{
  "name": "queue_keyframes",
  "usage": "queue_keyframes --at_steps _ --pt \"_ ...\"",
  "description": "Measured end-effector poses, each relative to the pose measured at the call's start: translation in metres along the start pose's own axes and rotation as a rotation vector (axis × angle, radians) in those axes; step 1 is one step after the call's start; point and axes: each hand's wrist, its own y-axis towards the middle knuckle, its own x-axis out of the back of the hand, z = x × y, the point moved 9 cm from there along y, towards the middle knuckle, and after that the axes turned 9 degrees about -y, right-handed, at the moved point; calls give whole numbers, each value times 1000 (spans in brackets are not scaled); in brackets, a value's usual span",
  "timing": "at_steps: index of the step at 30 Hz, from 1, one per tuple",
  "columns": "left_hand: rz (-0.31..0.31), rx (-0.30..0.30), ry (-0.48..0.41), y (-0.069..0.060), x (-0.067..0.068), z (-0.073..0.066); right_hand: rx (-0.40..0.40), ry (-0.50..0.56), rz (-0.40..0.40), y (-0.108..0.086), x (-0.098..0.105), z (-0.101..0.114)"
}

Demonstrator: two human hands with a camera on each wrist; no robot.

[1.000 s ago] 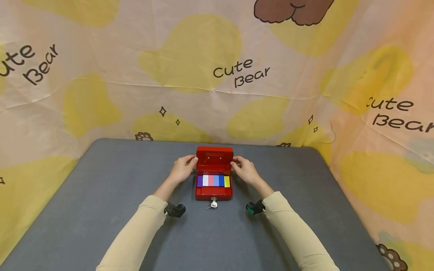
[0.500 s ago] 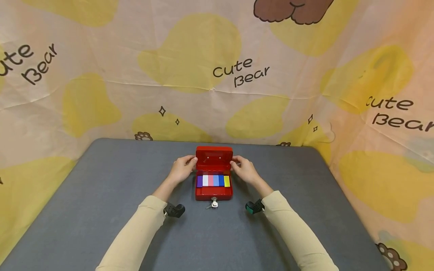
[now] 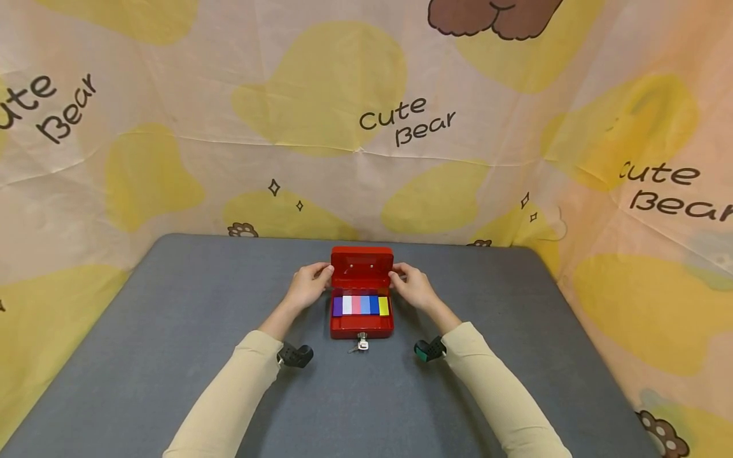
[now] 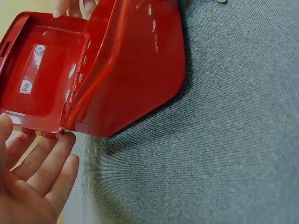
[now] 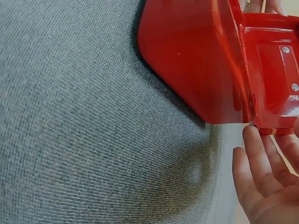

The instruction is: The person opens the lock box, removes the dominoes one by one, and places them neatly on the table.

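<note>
A red metal cash box (image 3: pixel 362 328) sits on the table in the head view, its lid (image 3: pixel 363 266) raised. Across its inside lies a row of coloured blocks (image 3: pixel 361 305), from purple at the left to yellow at the right. A small key (image 3: pixel 363 345) hangs at the front lock. My left hand (image 3: pixel 307 284) pinches the lid's left edge, thumb in front and fingers behind. At the opposite edge, my right hand (image 3: pixel 415 287) holds the lid the same way. Both wrist views show the lid's inner face and hinge, with the fingers (image 4: pixel 51 163) (image 5: pixel 259 161) reaching behind the lid.
The box stands towards the far edge of the grey table (image 3: pixel 229 267). Behind the table hangs a patterned cloth (image 3: pixel 321 95) with yellow patches and lettering. A dark strap device (image 3: pixel 295 355) sits on each wrist.
Hardly anything differs. Both hands keep their hold on the raised lid, and the box stays in place, apart from a very slight shift of the view.
</note>
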Motion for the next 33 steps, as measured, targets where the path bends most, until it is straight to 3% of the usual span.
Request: queue_keyframes --at_steps 8,14,19,27,33 --pt "16 -19 -6 1 -1 1 -7 15 16 -2 1 0" --pt "61 -14 -31 -1 -2 1 -3 -14 33 -6 1 3" --pt "81 -27 -34 -6 -1 -1 32 -43 25 -12 5 5" --pt "57 -82 -25 -18 12 -7 62 -54 31 -23 8 3" --pt "90 -80 -32 -26 14 -1 87 -60 40 -31 10 5"
